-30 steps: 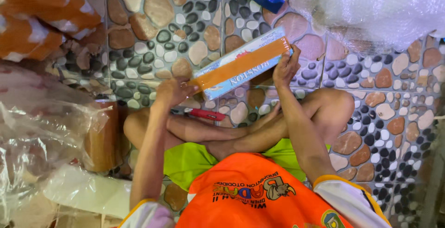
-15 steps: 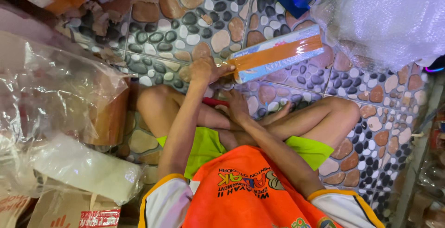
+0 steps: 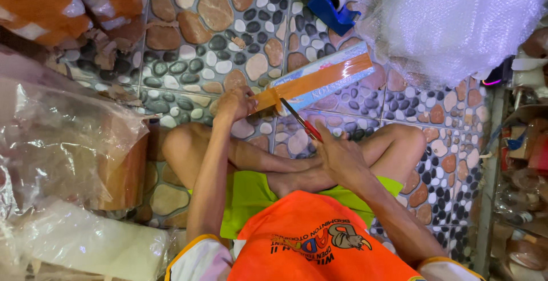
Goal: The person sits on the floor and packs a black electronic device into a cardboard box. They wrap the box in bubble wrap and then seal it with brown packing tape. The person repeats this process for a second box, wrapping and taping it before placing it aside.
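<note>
Box (image 3: 325, 78) gripped at near end by left hand (image 3: 233, 104); right hand (image 3: 337, 155) holds scissors (image 3: 302, 122).

An orange shirt (image 3: 319, 241) is worn, seen at the lower centre of the frame. Dark lettering and a small cartoon figure in grey and yellow are printed across its chest. The short sleeves are white: the left sleeve (image 3: 197, 261) at the lower left is edged with a yellow-orange band, and the right sleeve (image 3: 448, 271) at the lower right is trimmed the same way. Bright lime-green shorts (image 3: 251, 198) are worn beneath the shirt, showing in the middle of the frame. The forearms, legs and feet are left bare, and no watch, ring or glove is seen.
</note>
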